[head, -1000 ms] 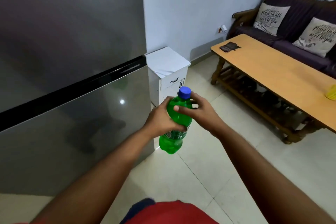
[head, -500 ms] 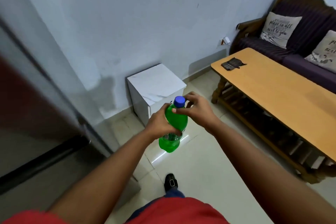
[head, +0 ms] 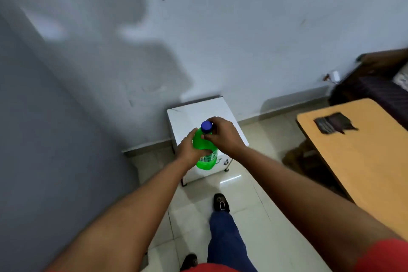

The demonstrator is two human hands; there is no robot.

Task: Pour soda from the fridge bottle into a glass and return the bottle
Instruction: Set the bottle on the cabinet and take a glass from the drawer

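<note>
A green soda bottle (head: 205,162) with a blue cap (head: 206,126) is held upright in front of me, above the floor. My left hand (head: 191,147) wraps around its body. My right hand (head: 223,137) has its fingers closed around the blue cap and the neck. No glass shows in the head view. The grey fridge side (head: 44,161) fills the left edge; its doors are out of sight.
A small white cabinet (head: 194,112) stands against the wall just beyond the bottle. A wooden coffee table (head: 362,161) with a dark cloth (head: 334,122) on it is at the right, a dark sofa (head: 382,86) behind it. My feet are on the tiled floor (head: 249,216).
The view has swung right, away from the fridge front toward the wall and white cabinet. My right hand moved from the bottle's shoulder up onto the cap. My left hand keeps its grip.
</note>
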